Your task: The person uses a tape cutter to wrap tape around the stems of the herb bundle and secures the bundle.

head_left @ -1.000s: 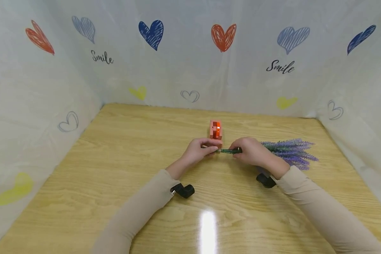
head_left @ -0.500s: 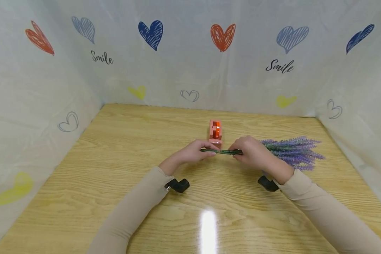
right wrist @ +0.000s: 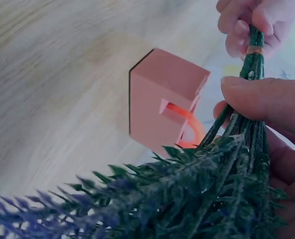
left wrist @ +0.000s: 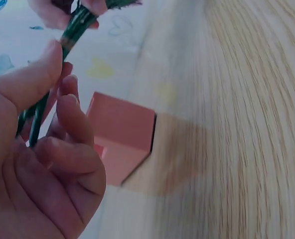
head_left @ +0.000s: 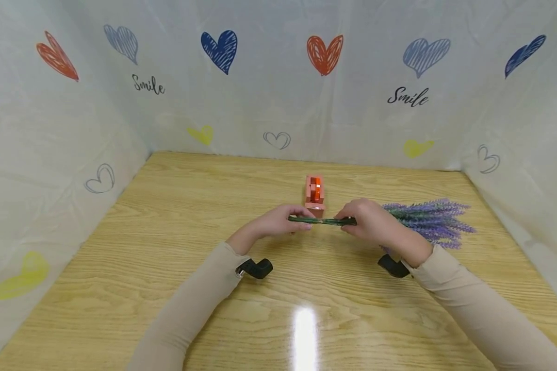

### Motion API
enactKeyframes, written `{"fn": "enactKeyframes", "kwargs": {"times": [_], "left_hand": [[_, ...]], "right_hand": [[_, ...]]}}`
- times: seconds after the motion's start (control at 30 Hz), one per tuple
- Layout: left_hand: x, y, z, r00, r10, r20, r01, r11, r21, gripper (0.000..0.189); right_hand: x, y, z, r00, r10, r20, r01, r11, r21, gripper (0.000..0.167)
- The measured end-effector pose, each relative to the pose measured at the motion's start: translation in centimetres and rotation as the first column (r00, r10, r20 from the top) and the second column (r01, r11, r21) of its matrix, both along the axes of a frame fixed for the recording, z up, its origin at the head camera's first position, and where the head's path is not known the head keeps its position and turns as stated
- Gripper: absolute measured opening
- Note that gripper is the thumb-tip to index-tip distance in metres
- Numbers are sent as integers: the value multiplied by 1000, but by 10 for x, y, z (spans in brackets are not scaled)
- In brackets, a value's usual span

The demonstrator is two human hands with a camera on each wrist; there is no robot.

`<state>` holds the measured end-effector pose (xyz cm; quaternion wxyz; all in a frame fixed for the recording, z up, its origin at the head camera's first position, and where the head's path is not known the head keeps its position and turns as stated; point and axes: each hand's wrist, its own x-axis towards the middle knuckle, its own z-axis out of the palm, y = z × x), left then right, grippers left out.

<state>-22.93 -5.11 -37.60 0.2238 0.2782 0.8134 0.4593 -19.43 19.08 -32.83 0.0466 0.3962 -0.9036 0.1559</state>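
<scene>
A bunch of lavender sprigs point(head_left: 431, 221) with purple tips and green stems lies across both hands, its flower heads pointing right. My left hand point(head_left: 275, 220) pinches the bare stem ends between thumb and fingers. Close to the flowers, my right hand point(head_left: 370, 220) grips the same stems. Between the two hands, a narrow tan band point(right wrist: 255, 50) circles the stems in the right wrist view. Just beyond the hands stands a pink tape dispenser point(head_left: 315, 208) carrying an orange tape roll point(head_left: 317, 188).
The wood-grain table point(head_left: 204, 206) is bounded by a pale curtain point(head_left: 241, 103) printed with hearts and "Smile". Black wrist mounts, one by the left sleeve point(head_left: 257, 269) and one by the right point(head_left: 393, 266), hang over the table. A light reflection shows at the front.
My left hand has slid left along the stems, and its fingers have come away from the banded spot, leaving more stem showing. My right hand has barely moved; the flower heads shifted slightly right.
</scene>
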Motion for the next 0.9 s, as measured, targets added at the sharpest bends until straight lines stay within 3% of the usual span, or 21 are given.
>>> {"fn": "enactKeyframes", "kwargs": {"times": [0.17,0.4,0.6,0.9], "left_hand": [[-1,-13,-3,999,8,-53,-8,1000,0,32],[-2,-32,-10,997,75,-33,-75,997,-1,43],[-3,-46,-19,994,92,-61,-90,996,28,45],[-2,-54,-21,992,115,-55,-111,991,71,45]], "right_hand": [[-2,1,-4,999,-13,30,14,1000,-9,20],[-11,-2,-29,987,-63,148,63,998,5,19],[-15,-8,-47,986,-68,152,61,997,50,19],[-18,-11,-53,983,-59,175,51,997,49,21]]}}
